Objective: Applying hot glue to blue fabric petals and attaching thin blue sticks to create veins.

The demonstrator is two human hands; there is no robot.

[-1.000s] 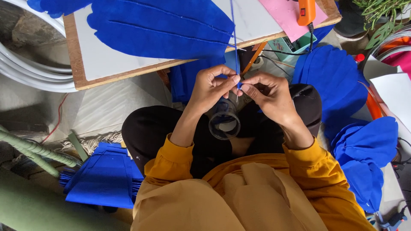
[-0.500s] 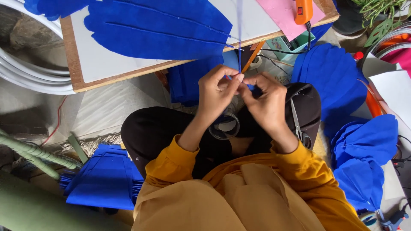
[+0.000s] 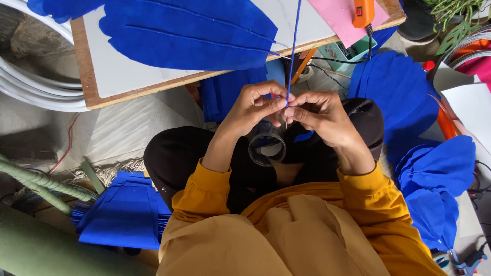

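Observation:
A thin blue-wrapped wire stem [image 3: 294,48] rises straight up from between my hands over my lap. My left hand [image 3: 253,107] pinches its lower end with thumb and fingers. My right hand [image 3: 319,115] pinches the same spot from the other side, fingertips touching the left hand's. A clear tape roll [image 3: 267,149] hangs just below my hands, above my black-clad knees. A large blue paper leaf [image 3: 189,33] lies on the white board [image 3: 128,76] in front of me.
An orange glue gun [image 3: 363,13] rests on a pink sheet [image 3: 340,23] at the board's right end. Blue paper petals [image 3: 396,87] pile at my right, pleated blue pieces [image 3: 123,214] at my left. Green wrapped stems [image 3: 41,184] and white tubing [image 3: 30,89] lie left.
My hands came together and shifted slightly left, both now pinching the blue stem, which stands nearly vertical. The tape roll stays below them.

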